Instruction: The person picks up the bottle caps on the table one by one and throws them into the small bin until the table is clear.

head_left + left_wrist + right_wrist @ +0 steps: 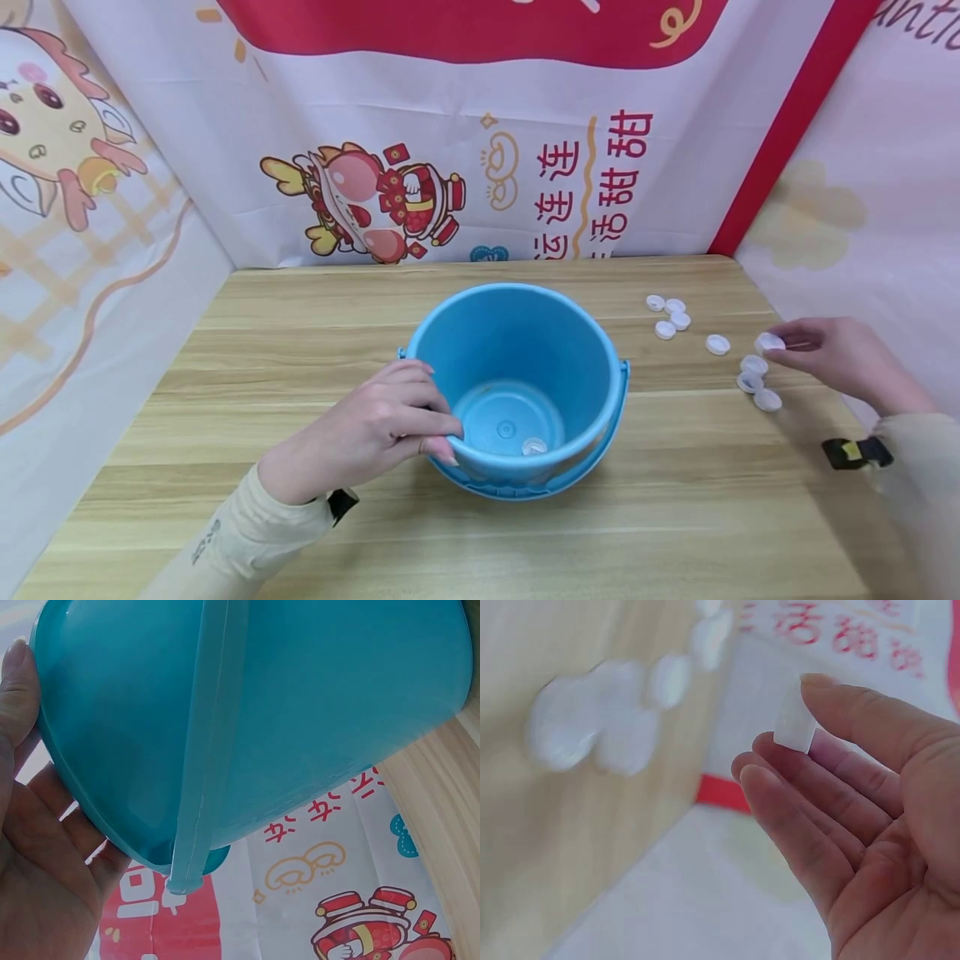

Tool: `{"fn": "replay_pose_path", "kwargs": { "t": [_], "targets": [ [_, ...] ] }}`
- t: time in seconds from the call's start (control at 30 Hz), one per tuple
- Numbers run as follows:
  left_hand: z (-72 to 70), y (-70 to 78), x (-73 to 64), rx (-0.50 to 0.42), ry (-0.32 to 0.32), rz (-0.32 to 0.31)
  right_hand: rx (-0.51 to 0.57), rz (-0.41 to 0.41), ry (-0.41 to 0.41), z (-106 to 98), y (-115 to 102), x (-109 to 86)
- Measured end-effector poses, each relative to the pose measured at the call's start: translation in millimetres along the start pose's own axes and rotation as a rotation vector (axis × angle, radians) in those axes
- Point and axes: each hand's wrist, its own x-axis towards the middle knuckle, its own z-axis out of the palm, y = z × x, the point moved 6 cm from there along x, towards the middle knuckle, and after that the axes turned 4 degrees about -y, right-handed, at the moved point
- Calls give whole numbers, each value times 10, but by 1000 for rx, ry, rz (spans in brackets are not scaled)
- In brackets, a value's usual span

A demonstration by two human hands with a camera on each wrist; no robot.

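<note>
Left hand (367,425): curled over the near-left rim of the bucket; a steady, light grip should stop it tipping
Blue bucket (517,333): upright on the table (315,333), one white disc (534,447) lying on its floor
Loose discs (665,330): four grouped, one apart, three touching nearer the right hand
Pinched disc (769,342): held above the table beside that trio; best raised clear before moving sideways
Right hand (840,354): narrow, thumb and fingers pinching the disc; edge contact suits something this thin
</note>
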Motion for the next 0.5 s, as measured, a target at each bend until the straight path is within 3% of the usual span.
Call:
{"fn": "replay_pose_path", "kwargs": {
  "t": [0.37,0.5],
  "targets": [
    [-1,1,-4,-1,3,-2,79,-25,37,-199,-784,-31],
    [-3,-6,-7,-6,-3,-15,116,-67,50,-280,-1074,-16]
  ]
}}
